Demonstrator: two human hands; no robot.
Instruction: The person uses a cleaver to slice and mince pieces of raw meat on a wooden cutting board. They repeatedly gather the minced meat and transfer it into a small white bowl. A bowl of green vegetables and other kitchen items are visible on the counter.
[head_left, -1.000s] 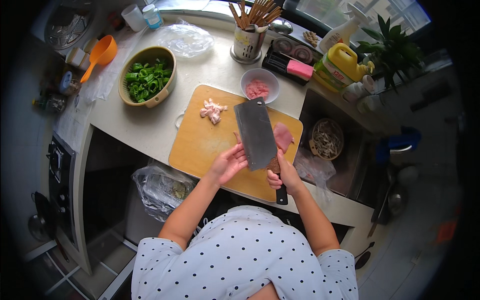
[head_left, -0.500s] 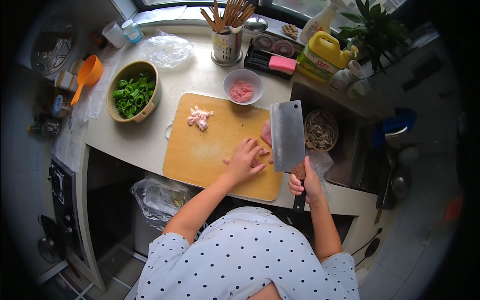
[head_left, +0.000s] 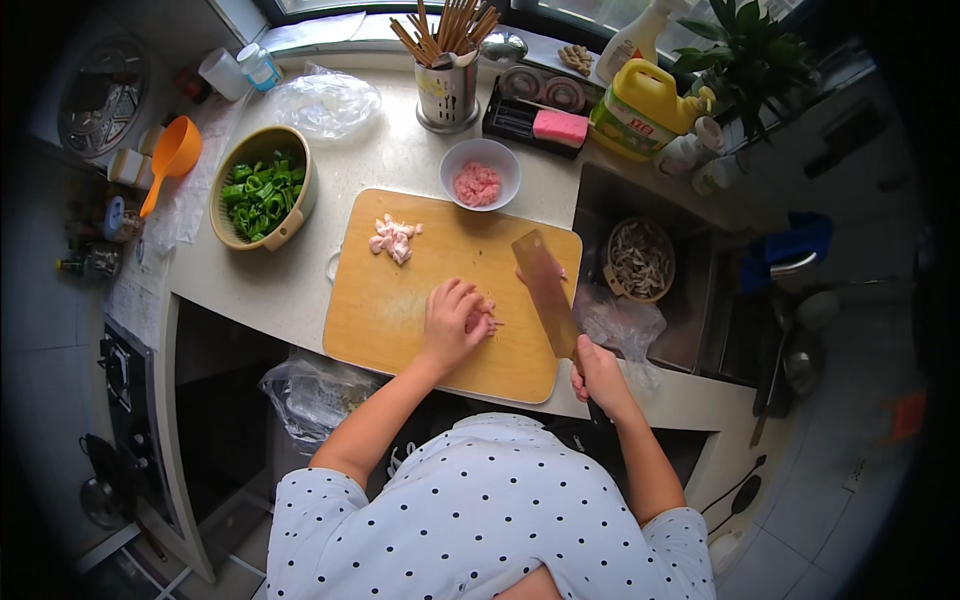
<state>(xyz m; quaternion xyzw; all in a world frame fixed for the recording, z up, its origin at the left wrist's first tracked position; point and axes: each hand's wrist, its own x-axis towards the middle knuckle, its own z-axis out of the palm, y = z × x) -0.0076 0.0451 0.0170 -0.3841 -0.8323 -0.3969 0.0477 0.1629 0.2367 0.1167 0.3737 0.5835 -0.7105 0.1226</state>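
Observation:
My right hand (head_left: 600, 378) grips the handle of a broad cleaver (head_left: 546, 290), whose blade is tilted over the right part of the wooden cutting board (head_left: 385, 320). A pink piece of raw meat lies partly hidden behind the blade. Near the middle of the board, my left hand (head_left: 452, 320) is curled around small cut meat pieces (head_left: 487, 318), some showing past the fingertips. A small heap of pale, fatty meat bits (head_left: 395, 238) sits at the board's upper left. Just beyond the board stands a white bowl (head_left: 453, 160) with chopped pink meat (head_left: 477, 184) in it.
Cut green peppers (head_left: 263, 200) fill a beige basket (head_left: 302, 212) on the left. To the right, a bowl of grey strips (head_left: 640, 260) sits in the sink (head_left: 690, 335), near a plastic bag (head_left: 620, 320). A chopstick holder (head_left: 447, 95) and yellow jug (head_left: 640, 110) stand behind.
My left hand has moved left across the board, with small meat pieces at its fingers. The cleaver has swung left over the board, its blade turned from broadside to a narrower slant.

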